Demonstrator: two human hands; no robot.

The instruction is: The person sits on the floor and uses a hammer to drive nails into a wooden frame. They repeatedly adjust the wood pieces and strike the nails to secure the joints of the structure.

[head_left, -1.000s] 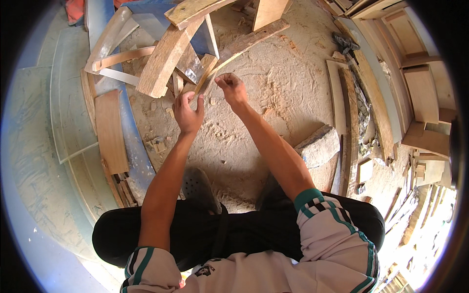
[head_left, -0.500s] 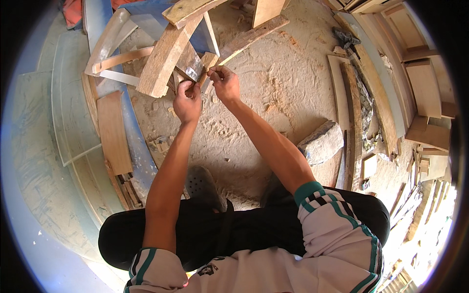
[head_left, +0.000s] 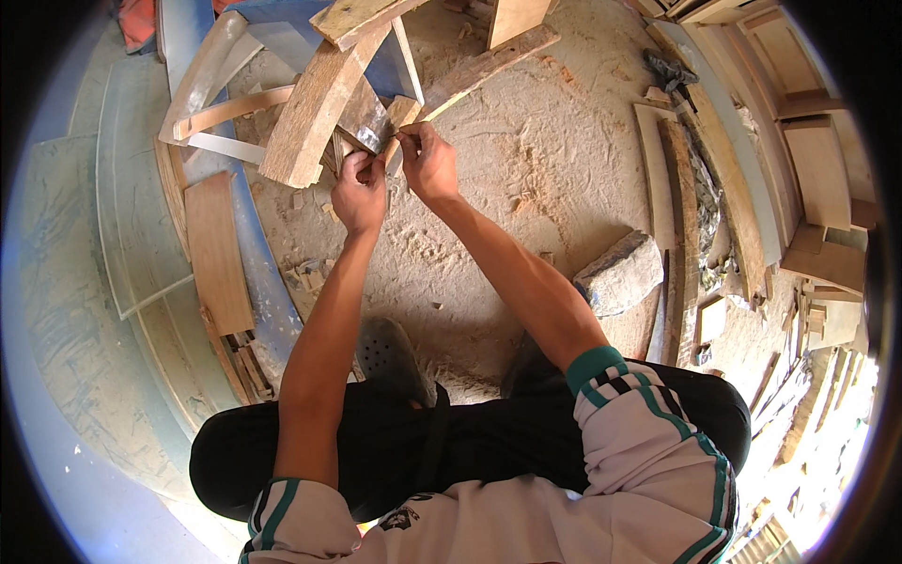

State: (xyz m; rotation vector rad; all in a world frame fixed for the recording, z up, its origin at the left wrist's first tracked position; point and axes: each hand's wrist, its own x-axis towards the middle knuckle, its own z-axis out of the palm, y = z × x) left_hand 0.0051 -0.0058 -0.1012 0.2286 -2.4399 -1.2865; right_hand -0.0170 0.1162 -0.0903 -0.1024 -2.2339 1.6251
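In the head view, toward eleven o'clock, left hand (head_left: 360, 197) curled, with thumb and fingers bent round like a ring, close to the shiny end of a dark wood block (head_left: 365, 117). Cannot tell about anything tiny inside that pinch. Nearer twelve o'clock, right hand (head_left: 432, 167) curled too, thumb and finger pinched together, just beside a small pale wood piece (head_left: 404, 110). Too small to tell about a grip there. Dark block up at eleven o'clock, just past the left fingertips and right beside a thick plank (head_left: 324, 108). Up at twelve o'clock, a long board (head_left: 498, 64), with dusty floor (head_left: 536, 160) all around. Out at nine o'clock, a flat brown board (head_left: 216, 254). At three o'clock, a chunky grey block (head_left: 620, 273). Down at seven o'clock, a grey shoe with holes (head_left: 383, 348).
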